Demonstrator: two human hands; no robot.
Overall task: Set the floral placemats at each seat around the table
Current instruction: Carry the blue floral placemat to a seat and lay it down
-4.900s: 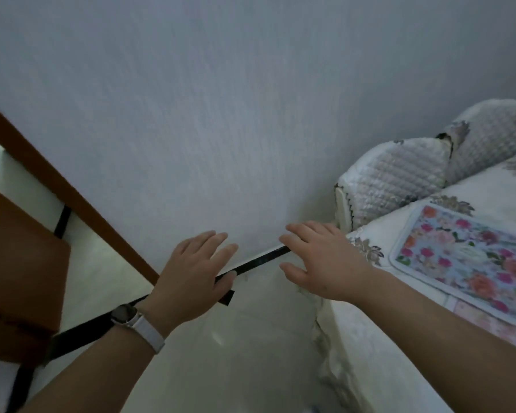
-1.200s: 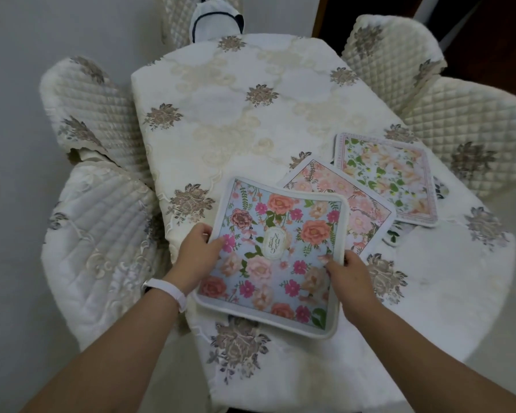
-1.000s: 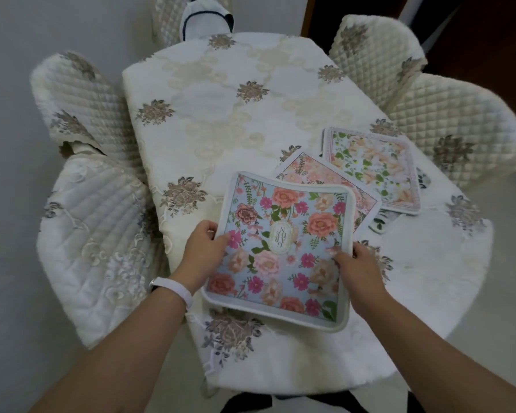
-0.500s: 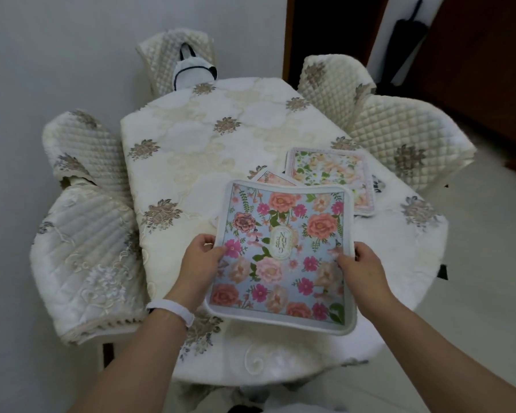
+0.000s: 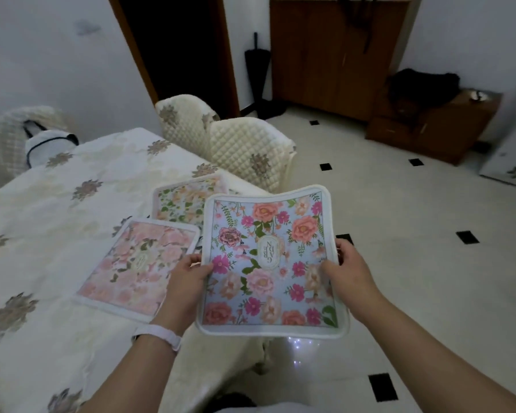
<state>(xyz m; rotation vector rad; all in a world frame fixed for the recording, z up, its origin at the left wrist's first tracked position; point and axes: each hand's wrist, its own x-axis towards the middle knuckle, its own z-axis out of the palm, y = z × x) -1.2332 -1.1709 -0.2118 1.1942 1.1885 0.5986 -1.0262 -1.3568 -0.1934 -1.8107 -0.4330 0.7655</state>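
Swung rightward off the desk [image 5: 57, 204], the blue placemat [image 5: 268, 257] now hangs just past the desk's edge, left hand [image 5: 188, 278] and right hand [image 5: 349, 272] each pinching a side, likely keeping it flat for another seat.

Both forearms are extended from the lower frame, and the side edges of the blue placemat [image 5: 268, 263] are pinched at centre by the left hand [image 5: 188, 281] and right hand [image 5: 349, 278].
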